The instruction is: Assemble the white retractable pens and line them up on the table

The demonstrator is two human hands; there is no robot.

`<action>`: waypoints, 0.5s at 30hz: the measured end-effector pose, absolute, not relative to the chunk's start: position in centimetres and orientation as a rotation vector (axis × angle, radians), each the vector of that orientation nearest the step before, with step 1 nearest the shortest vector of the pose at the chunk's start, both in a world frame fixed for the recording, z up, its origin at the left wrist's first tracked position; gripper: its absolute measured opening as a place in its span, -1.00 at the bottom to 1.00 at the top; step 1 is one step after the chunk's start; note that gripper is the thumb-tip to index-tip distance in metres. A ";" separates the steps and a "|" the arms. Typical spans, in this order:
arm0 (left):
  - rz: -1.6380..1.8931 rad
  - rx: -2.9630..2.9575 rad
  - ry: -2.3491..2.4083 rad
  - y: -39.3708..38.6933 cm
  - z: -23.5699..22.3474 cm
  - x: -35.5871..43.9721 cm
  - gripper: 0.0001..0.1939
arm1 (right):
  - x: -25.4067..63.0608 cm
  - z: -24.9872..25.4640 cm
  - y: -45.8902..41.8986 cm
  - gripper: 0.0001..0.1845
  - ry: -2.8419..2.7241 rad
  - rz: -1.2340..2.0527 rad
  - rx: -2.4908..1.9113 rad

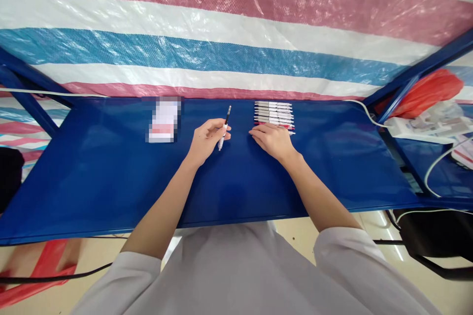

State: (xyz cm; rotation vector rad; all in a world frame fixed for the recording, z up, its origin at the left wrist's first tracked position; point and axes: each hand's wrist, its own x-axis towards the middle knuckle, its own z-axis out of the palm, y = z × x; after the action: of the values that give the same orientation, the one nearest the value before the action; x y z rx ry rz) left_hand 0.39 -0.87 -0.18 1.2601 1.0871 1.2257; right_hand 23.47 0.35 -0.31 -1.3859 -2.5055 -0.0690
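Observation:
A white pen with a black grip section (222,139) stands tilted in my left hand (209,138), pinched between thumb and fingers with its black end pointing away from me. To the right, several white pens (272,111) lie side by side in a neat row, some with dark parts. A red-marked pen (260,123) lies at the near end of that row. My right hand (271,139) is closed over the nearest pen, its fingers together and bent down at the row's near side. One end of that pen sticks out to the right of the hand; the thumb is mostly hidden.
A blurred-out flat rectangular item (164,120) lies left on the blue table (111,177). Behind hangs a striped plastic sheet (221,54). At right are a white power strip (417,130), cables and a red plastic bag (432,91). Blue metal frame bars (33,108) flank the table.

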 end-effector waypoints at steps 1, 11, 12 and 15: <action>1.227 1.260 1.090 -0.9 -0.2 0.4 -0.63 | 23.5 -0.3 0.4 -0.65 -2.499 -0.073 -1.395; 1.224 1.255 1.104 -0.7 -0.3 0.4 -0.63 | 24.0 -0.5 0.8 -0.62 -2.522 -0.122 -1.374; 1.221 1.256 1.108 -0.7 -0.3 0.4 -0.62 | 24.0 -0.5 0.8 -0.62 -2.525 -0.115 -1.369; 1.218 1.259 1.113 -0.8 -0.2 0.3 -0.62 | 23.9 -0.4 0.8 -0.62 -2.531 -0.110 -1.344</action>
State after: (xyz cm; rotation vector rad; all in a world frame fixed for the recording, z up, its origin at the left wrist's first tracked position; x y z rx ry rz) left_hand 0.35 -0.75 -0.25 1.2589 1.1133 1.2176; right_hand 23.92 0.82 -0.44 -1.3438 -2.5314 -0.1101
